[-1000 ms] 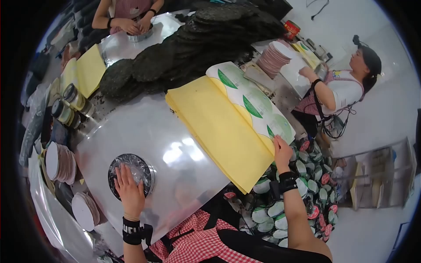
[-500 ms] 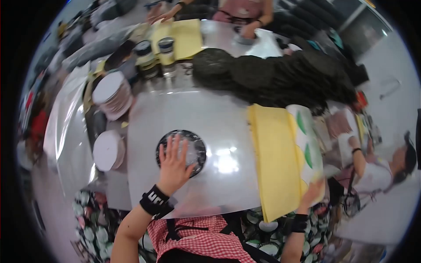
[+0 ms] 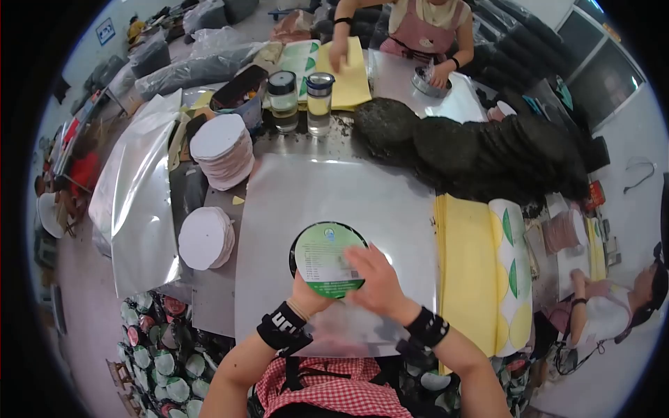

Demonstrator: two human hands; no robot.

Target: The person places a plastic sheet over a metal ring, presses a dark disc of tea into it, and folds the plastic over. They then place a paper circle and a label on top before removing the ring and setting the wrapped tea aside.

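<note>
On silver sheet [image 3: 313, 188], right hand [image 3: 380, 284] lies spread flat on round label [image 3: 320, 256], left hand [image 3: 305, 298] grip hidden beneath.

A round disc [image 3: 327, 259] lay on a wide sheet [image 3: 334, 188] spread over the table [image 3: 209, 306], just before the person. The left hand [image 3: 305, 291] met its near edge, and the right hand [image 3: 380, 282] lay at its right side. Right of the sheet sat a stack of papers [image 3: 470, 265]. To its left were two piles of round cards [image 3: 204, 238], one behind the other. Behind the sheet stood two jars [image 3: 283, 90], with a row of cakes [image 3: 474, 150] to their right.
</note>
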